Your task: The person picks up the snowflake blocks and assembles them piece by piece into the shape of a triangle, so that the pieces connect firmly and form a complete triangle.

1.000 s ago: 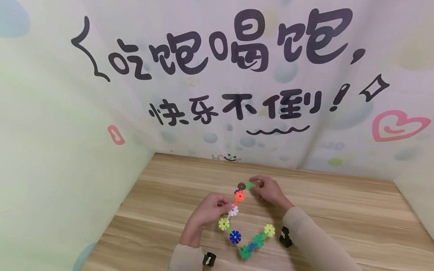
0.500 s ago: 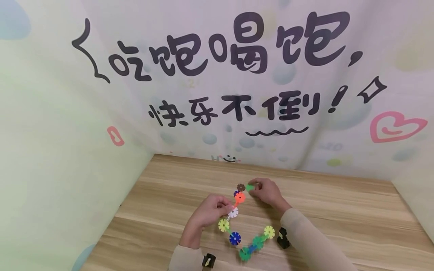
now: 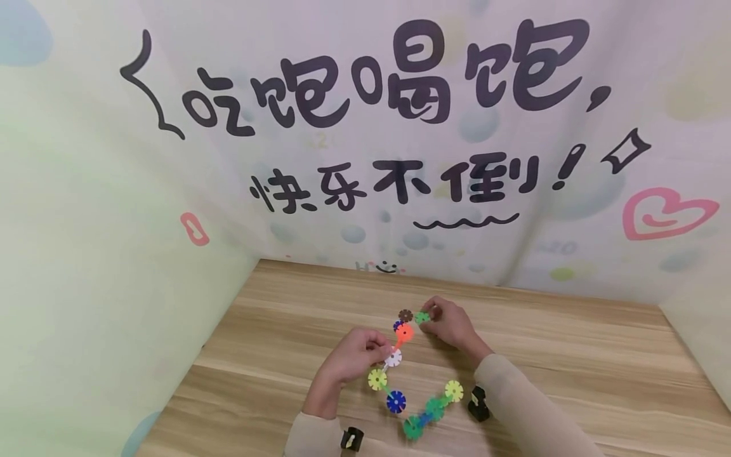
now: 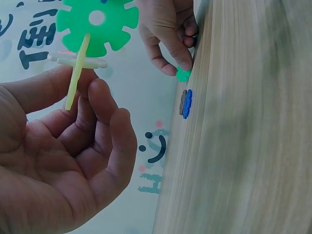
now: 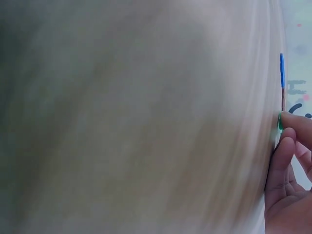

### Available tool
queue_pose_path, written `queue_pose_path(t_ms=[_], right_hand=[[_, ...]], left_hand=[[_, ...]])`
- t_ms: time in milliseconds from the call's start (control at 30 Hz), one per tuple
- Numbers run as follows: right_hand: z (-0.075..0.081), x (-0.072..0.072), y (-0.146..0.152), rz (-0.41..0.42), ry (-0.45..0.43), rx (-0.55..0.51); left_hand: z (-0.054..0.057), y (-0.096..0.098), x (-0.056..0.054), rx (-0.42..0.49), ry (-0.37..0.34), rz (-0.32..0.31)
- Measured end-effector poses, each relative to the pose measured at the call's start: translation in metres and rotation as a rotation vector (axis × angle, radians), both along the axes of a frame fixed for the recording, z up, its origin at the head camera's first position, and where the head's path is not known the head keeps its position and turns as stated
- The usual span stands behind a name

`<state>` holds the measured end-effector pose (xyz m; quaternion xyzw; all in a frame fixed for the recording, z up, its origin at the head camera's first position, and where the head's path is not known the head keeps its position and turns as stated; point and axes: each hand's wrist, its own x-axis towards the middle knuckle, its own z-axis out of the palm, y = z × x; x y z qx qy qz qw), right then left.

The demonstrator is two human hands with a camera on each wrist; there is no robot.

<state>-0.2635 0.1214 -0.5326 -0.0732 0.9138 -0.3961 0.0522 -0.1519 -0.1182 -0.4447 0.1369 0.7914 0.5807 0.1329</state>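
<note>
In the head view my left hand (image 3: 355, 352) pinches a white notched plastic disc (image 3: 395, 357), part of a chain of interlocking discs. From it the chain runs up to an orange disc (image 3: 404, 332) and down through a yellow disc (image 3: 377, 379) and a dark blue disc (image 3: 396, 401). It bends at a green disc (image 3: 413, 428) and ends in another yellow disc (image 3: 454, 390). My right hand (image 3: 451, 322) holds a loose green disc (image 3: 422, 317) between thumb and fingertip, low by the table. Beside that lie a brown disc (image 3: 405, 315) and a blue disc (image 4: 187, 105).
A wood-grain table (image 3: 274, 311) spreads under both hands. Behind it hangs a pale printed backdrop (image 3: 342, 254) with large black characters, and a pale side wall (image 3: 103, 304) borders the left. Black straps with cameras (image 3: 478, 404) sit at the wrists.
The green disc in my right hand has turned, so more of its notched face shows, and the right fingers have shifted slightly. My left hand and the chain have hardly moved.
</note>
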Motion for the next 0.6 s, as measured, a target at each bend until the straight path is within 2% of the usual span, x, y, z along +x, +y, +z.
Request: queue_pose_path(t_ms=[167, 233, 433, 600], right_hand=[[0.003, 0.004, 0.001, -0.002, -0.047, -0.076], [0.003, 0.005, 0.003, -0.005, -0.073, -0.111], [0.003, 0.005, 0.01, 0.001, -0.126, -0.201], [0.006, 0.008, 0.016, 0.028, -0.152, -0.265]], left_hand=[[-0.019, -0.001, -0.008, -0.009, -0.015, 0.008], [-0.023, -0.002, -0.01, 0.001, -0.018, 0.006], [-0.025, -0.002, -0.011, 0.028, -0.026, -0.001], [-0.025, -0.002, -0.011, 0.011, -0.021, -0.002]])
